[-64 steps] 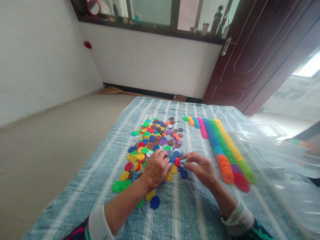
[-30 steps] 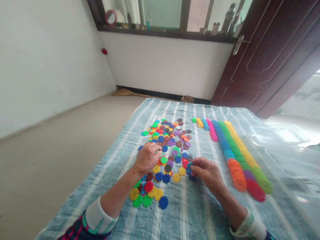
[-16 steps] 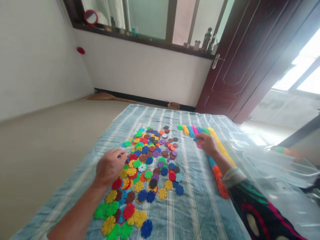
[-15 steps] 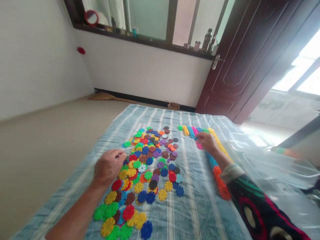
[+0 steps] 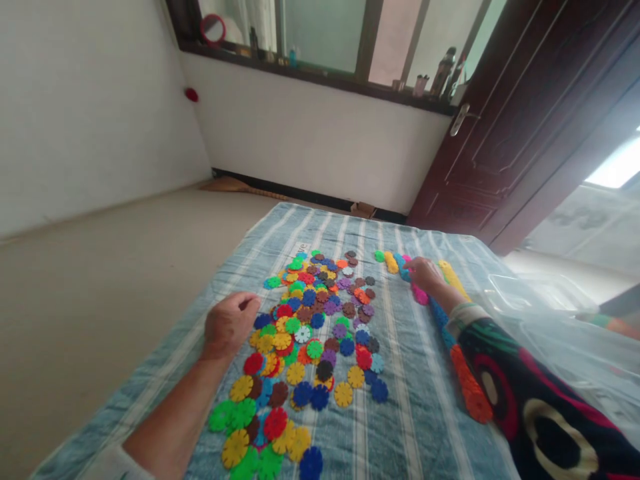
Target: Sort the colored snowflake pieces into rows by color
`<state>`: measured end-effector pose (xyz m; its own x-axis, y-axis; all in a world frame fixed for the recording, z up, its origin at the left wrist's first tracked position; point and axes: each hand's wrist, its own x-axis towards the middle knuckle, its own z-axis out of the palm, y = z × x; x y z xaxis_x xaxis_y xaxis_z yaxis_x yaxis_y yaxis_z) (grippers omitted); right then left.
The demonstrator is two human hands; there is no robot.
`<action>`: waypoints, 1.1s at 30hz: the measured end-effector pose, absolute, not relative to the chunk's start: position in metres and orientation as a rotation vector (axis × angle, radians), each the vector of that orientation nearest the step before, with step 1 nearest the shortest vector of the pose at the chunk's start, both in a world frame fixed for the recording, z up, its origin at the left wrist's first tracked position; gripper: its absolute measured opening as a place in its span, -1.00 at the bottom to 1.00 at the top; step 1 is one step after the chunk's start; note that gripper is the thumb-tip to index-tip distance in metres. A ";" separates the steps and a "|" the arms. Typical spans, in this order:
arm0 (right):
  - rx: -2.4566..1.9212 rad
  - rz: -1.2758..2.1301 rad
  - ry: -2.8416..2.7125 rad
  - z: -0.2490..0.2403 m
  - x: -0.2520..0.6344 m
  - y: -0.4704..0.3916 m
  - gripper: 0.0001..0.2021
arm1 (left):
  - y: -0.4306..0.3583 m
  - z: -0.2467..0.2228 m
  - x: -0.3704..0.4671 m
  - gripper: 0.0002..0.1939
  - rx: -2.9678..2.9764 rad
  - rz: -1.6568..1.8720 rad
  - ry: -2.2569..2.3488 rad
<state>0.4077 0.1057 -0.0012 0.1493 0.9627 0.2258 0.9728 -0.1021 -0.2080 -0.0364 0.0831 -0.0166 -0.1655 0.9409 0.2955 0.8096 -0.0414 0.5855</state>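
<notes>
My right hand (image 5: 426, 275) reaches to the far right of the table, fingers pinched together at a group of stacked notched plastic discs. Its fingertips meet a blue stack (image 5: 400, 261), and a pink stack (image 5: 420, 295) shows just below the hand; what the fingers hold, if anything, is hidden. My left hand (image 5: 231, 325) is loosely curled at the left edge of a spread of loose, many-coloured flower-shaped discs (image 5: 310, 313), with no piece visible in it. Beside the right hand lie a yellow stack (image 5: 391, 262) and a green disc (image 5: 380, 256).
A long orange row of discs (image 5: 469, 387) runs beneath my right forearm, with a blue row (image 5: 440, 317) beyond it. Clear plastic containers (image 5: 520, 293) stand at the right edge of the striped cloth (image 5: 390, 427). Past the table are a wall and a dark red door (image 5: 495, 147).
The camera view has shifted, so the whole scene sits further right. My right hand stays at the stacked discs with little movement; my left hand stays curled beside the loose discs.
</notes>
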 end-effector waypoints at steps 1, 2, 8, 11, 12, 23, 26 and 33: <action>-2.135 -0.074 -1.860 -0.001 0.406 0.104 -0.63 | 0.083 -0.017 -0.036 -0.71 1.892 0.998 2.026; -2.141 -0.107 -1.850 0.000 0.403 0.102 -0.63 | 0.083 -0.018 -0.036 -0.70 1.892 0.998 2.027; -2.062 -0.152 -1.866 0.002 0.360 0.088 -0.74 | 0.082 -0.021 -0.034 -0.69 1.942 0.998 2.002; -1.891 -0.014 -1.992 0.003 0.324 0.075 -0.80 | 0.082 -0.021 -0.034 -0.68 1.967 0.996 1.987; -1.822 0.039 -2.054 0.004 0.312 0.069 -0.81 | 0.082 -0.022 -0.035 -0.68 1.974 0.993 1.982; -1.377 0.110 -2.602 0.007 0.242 0.036 -0.80 | 0.082 -0.023 -0.035 -0.70 1.990 0.947 1.966; -1.361 0.118 -2.647 0.005 0.244 0.037 -0.79 | 0.081 -0.022 -0.034 -0.70 1.973 0.935 1.959; -1.402 0.155 -2.581 0.003 0.245 0.038 -0.79 | 0.082 -0.022 -0.034 -0.72 1.982 0.925 1.972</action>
